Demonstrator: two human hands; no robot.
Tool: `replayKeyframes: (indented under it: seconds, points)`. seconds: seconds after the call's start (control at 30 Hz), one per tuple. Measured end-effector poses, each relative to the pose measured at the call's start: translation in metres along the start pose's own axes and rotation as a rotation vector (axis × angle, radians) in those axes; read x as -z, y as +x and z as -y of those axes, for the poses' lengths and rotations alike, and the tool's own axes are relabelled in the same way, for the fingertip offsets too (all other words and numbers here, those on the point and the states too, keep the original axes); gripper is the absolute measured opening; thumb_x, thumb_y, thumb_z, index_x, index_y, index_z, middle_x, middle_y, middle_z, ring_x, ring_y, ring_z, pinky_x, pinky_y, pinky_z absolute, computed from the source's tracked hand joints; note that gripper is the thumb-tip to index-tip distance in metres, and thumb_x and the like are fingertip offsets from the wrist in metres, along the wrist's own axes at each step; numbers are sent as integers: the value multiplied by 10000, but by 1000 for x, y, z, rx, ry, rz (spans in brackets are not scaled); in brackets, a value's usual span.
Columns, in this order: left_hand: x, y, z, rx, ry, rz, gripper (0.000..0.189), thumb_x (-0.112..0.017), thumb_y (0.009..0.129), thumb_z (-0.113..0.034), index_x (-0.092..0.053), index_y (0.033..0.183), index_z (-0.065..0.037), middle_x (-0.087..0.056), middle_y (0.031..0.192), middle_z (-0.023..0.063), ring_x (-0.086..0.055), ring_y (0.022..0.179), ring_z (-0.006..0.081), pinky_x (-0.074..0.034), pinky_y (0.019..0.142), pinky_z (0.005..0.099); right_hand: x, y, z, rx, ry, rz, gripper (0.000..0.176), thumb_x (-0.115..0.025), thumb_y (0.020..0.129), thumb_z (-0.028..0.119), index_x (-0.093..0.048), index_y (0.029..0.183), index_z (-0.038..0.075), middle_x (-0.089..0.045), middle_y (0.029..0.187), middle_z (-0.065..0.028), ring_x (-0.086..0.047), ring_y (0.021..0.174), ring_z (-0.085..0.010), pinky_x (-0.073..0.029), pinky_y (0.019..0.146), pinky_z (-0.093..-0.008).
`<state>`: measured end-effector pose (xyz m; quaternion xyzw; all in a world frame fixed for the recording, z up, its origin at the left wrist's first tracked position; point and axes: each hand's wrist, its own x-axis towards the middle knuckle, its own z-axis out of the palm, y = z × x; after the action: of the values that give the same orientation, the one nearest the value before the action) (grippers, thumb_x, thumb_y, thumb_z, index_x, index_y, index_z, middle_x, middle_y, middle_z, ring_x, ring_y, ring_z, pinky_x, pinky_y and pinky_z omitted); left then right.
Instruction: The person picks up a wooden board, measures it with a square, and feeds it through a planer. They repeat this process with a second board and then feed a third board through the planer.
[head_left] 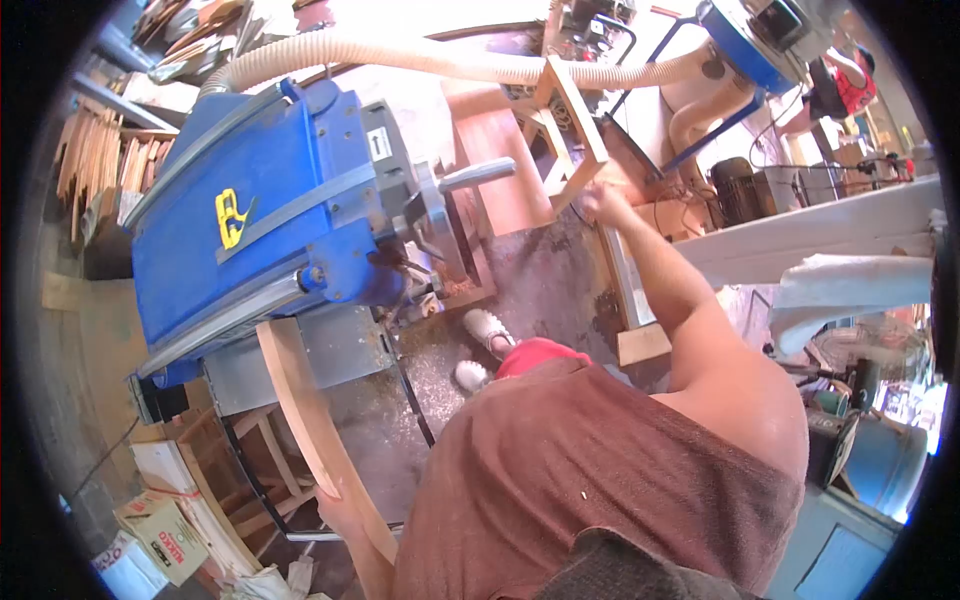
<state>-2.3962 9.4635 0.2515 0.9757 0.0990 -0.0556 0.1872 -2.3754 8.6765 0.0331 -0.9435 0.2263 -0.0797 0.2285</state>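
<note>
My left hand [343, 512] is closed around the lower part of a long, slightly curved wooden board [300, 405]. The board's far end rests on the grey metal table [345, 352] of a large blue machine [270, 190]. My right arm stretches away to the upper right. At its end my right hand [606, 207] looks curled, right by the lower corner of an angular wooden frame [572, 130]. Whatever its fingers hold is too small and blurred to make out. A yellow marking [231, 218] shows on the machine's blue top.
A ribbed hose [400, 55] runs from the machine to a blue blower [745, 45]. Stacked wood [90, 170] stands at the left, a cardboard box [165, 535] at lower left. Sawdust covers the floor [400, 450]. Another person [855, 85] is at the far right.
</note>
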Motion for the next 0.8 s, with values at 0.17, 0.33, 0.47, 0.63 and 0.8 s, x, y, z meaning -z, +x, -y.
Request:
replayKeyframes:
  seconds: [0.17, 0.33, 0.47, 0.63, 0.8]
  points:
    - [-5, 3, 4, -117, 94, -24, 615, -594, 871, -183, -339, 1398, 6, -457, 1346, 263, -457, 1238, 396, -367, 1032, 444, -14, -116, 11, -431, 23, 200, 577, -696, 804, 396, -572, 1163, -38, -647, 1066, -221, -619, 1020, -341, -482, 885, -399]
    - [-28, 41, -18, -263, 302, -55, 736, -585, 883, -268, -213, 1483, -60, -333, 1458, 238, -323, 1346, 402, -354, 1043, 496, 11, -8, -49, -397, -9, -105, 618, -716, 784, 388, -550, 1153, -78, -628, 1110, -262, -613, 1062, -332, -484, 888, -403]
    - [-54, 68, -57, 219, 639, -146, 806, -604, 868, -326, -173, 1486, -40, -282, 1482, 242, -286, 1365, 401, -330, 1070, 523, -13, 112, -118, -317, -34, -107, 720, -744, 743, 463, -546, 1163, -87, -672, 992, -236, -655, 965, -334, -513, 829, -391]
    - [-63, 104, -138, 620, 679, -4, 807, -603, 856, -338, -186, 1474, -31, -329, 1469, 209, -305, 1377, 359, -357, 1044, 553, 9, 220, -96, -482, 391, 384, 611, -800, 670, 354, -594, 1143, 26, -648, 1087, -181, -618, 1052, -265, -496, 891, -359]
    - [-76, 134, -121, 673, 717, 16, 799, -594, 859, -343, -189, 1473, -30, -339, 1461, 215, -321, 1364, 366, -366, 1036, 543, -36, 234, -147, -451, 312, 115, 519, -747, 630, 276, -614, 1047, -3, -672, 980, -179, -652, 935, -297, -512, 840, -376]
